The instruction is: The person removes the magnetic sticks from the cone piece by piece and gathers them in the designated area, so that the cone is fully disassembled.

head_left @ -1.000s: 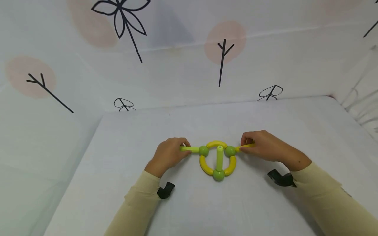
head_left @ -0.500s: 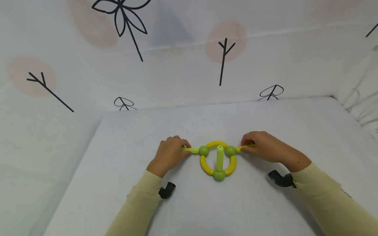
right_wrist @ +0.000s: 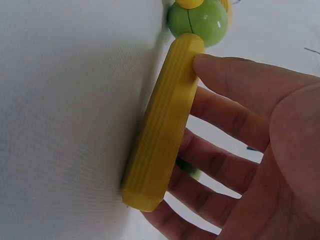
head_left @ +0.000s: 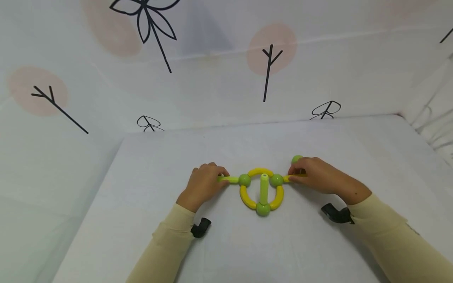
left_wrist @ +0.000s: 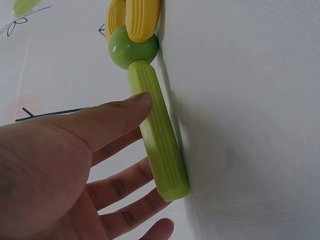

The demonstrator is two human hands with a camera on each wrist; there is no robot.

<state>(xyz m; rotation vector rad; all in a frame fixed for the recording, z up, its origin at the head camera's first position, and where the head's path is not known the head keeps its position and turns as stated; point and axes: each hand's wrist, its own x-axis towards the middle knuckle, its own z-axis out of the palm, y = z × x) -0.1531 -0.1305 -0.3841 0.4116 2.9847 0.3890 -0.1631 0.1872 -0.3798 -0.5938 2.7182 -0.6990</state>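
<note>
A ring of yellow curved rods [head_left: 247,197] joined by green balls [head_left: 263,209] lies on the white table. From the near ball a light green rod [head_left: 264,188] sticks up. My left hand [head_left: 202,186] pinches another light green rod [left_wrist: 159,140], attached to the ring's left ball [left_wrist: 132,48]. At the opposite side my right hand [head_left: 318,175] pinches a straight yellow rod [right_wrist: 162,125] joined to the right ball [right_wrist: 200,22]. Just behind the right hand's fingers a loose-looking green ball [head_left: 296,158] shows, partly hidden; whether the hand touches it I cannot tell.
The white tabletop [head_left: 226,251] stretches around the ring. A pale cloth wall [head_left: 219,90] with black plant drawings rises at the back and left. Black bands [head_left: 201,227] show at both sleeves.
A green ball has come into view behind my right hand's fingers. Both hands stay on their rods; the left hand's fingers have shifted slightly. The ring has hardly moved.
</note>
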